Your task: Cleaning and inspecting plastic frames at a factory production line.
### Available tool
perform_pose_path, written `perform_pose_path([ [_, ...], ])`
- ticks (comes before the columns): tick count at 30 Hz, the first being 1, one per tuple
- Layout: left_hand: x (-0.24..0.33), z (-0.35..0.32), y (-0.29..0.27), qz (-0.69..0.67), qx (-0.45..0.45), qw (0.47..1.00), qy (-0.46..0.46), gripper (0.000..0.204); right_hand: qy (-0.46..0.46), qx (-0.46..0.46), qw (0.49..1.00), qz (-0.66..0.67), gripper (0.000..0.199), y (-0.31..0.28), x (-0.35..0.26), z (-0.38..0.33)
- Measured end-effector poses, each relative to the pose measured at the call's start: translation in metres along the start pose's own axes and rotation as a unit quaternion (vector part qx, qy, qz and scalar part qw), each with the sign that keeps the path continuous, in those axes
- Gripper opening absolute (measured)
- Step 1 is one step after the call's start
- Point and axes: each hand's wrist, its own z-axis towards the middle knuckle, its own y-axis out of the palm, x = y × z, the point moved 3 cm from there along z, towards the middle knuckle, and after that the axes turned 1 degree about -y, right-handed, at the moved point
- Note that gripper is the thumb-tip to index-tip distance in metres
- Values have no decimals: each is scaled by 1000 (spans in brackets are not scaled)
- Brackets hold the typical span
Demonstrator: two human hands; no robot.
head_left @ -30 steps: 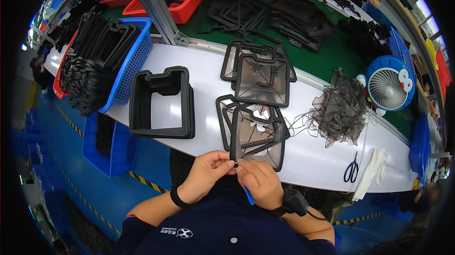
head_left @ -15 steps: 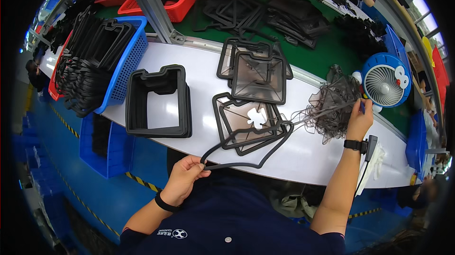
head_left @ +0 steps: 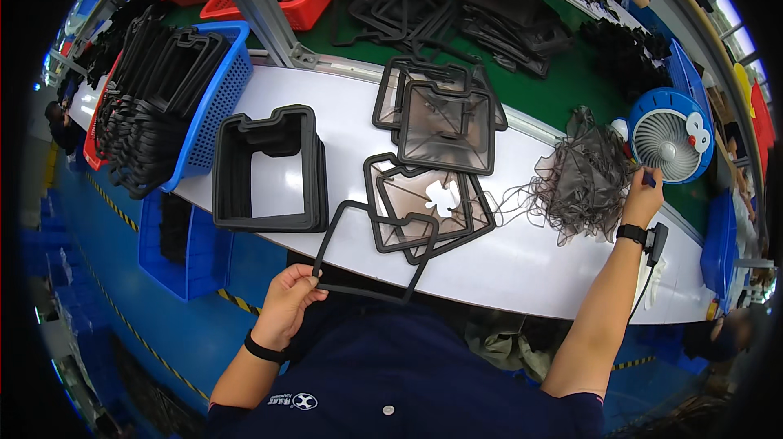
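Note:
A thin black rubber-like frame, notched along one side, hangs over the table's front edge. My left hand pinches it at the lower left corner. To the far right, my right hand is closed on a small dark blue thing whose kind I cannot make out. That hand is beside a crumpled pile of grey see-through film scraps. Between the hands lie frames with torn film, and behind them more frames with film across them. A neat stack of bare black frames stands left.
A blue fan stands behind my right hand. At left, a blue basket overflows with black frames. Red baskets and heaps of frames lie on the green surface beyond. A metal post rises behind the table.
The frame's stretched film strips have come away, and it has sprung back to shape. My right hand has moved right, my left hand slightly left and down.

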Motion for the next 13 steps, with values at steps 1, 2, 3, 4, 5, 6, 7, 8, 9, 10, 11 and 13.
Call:
perform_pose_path([
  [1, 1, -1, -1, 10, 3, 1000, -6, 10, -13, -1, 1000, 12, 12, -4, -8, -4],
  [2, 1, -1, 2, 7, -16, 1000, 4, 9, -20, -55, 997, 43, 13, -4, -18, -12],
  [3, 0, 0, 4, 6, -12, 1000, 5, 9, -17, -111, 991, 75, 14, -4, -30, -22],
  [4, 0, 1, 7, 6, -33, 999, 0, 11, -34, -142, 982, 118, 14, -9, -44, -31],
  [5, 1, 0, 9, 6, -54, 999, -6, 12, -59, -116, 979, 154, 12, -12, -60, -40],
  [6, 2, 1, 10, 8, -66, 998, -21, 17, -70, -111, 981, 140, 10, -18, -73, -46],
  [7, 3, 2, 11, 10, -64, 998, -21, 17, -71, -106, 980, 151, 11, -26, -85, -50],
  [8, 3, 2, 13, 16, -81, 996, -24, 20, -81, -105, 981, 143, 11, -35, -96, -54],
  [9, 4, 2, 14, 25, -93, 995, -31, 24, -78, -123, 985, 94, 16, -44, -105, -57],
  [10, 5, 2, 15, 24, -96, 995, -29, 24, -75, -141, 986, 46, 23, -51, -114, -63],
  [11, 5, 1, 15, 30, -105, 993, -34, 28, -74, -143, 986, 48, 23, -55, -124, -69],
  [13, 5, 1, 16, 41, -121, 991, -43, 35, -16, -190, 964, 187, 31, -59, -138, -80],
])
